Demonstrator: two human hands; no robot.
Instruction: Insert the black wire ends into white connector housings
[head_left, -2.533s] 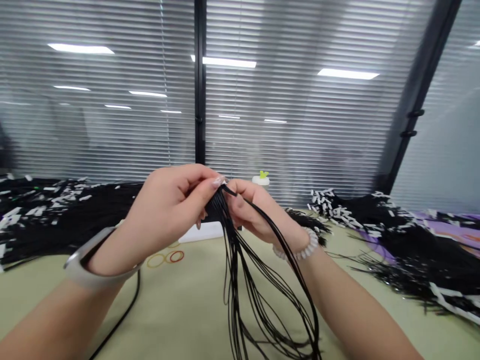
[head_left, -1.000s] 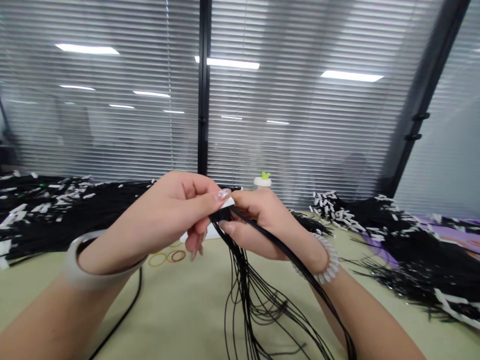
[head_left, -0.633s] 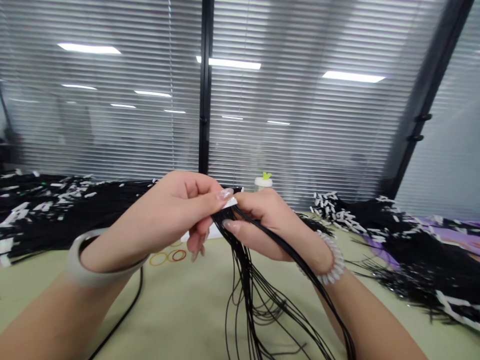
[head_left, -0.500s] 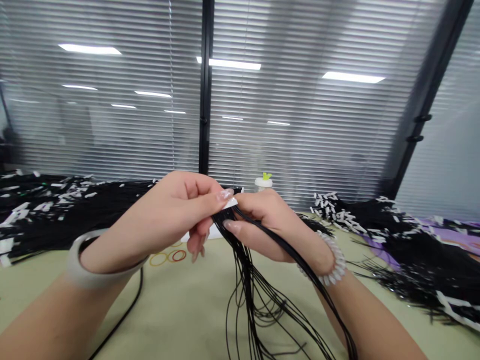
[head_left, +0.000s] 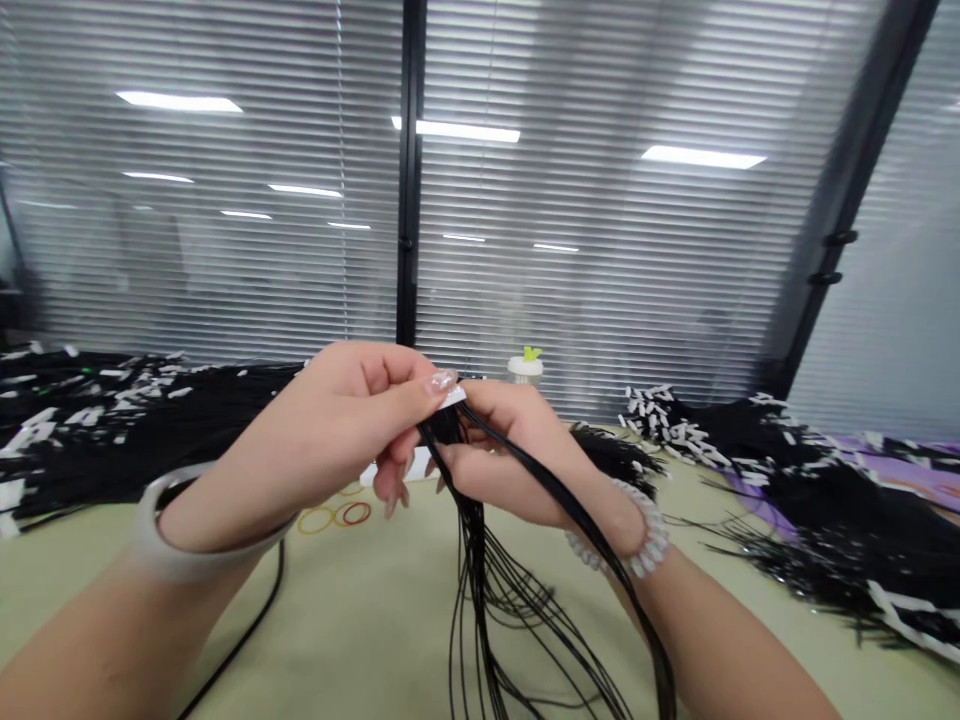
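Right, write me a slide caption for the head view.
Left hand pinches the white end of a black wire bundle, right hand on the wires just below, over a pale green table.

"How many hands were there?"
"Two: one left hand [head_left: 360,415], one right hand [head_left: 517,455], both at twelve o'clock, with one white plug [head_left: 454,397]."
"And wires [head_left: 472,515]?"
"Too tangled to count."
"Rubber bands [head_left: 301,521]?"
"I made out at least three, at eleven."
"Bottles [head_left: 525,367]?"
"There was one, at twelve."
"Heaps of cable [head_left: 150,425]?"
"One lay at ten; those toward two ran together uncountably."
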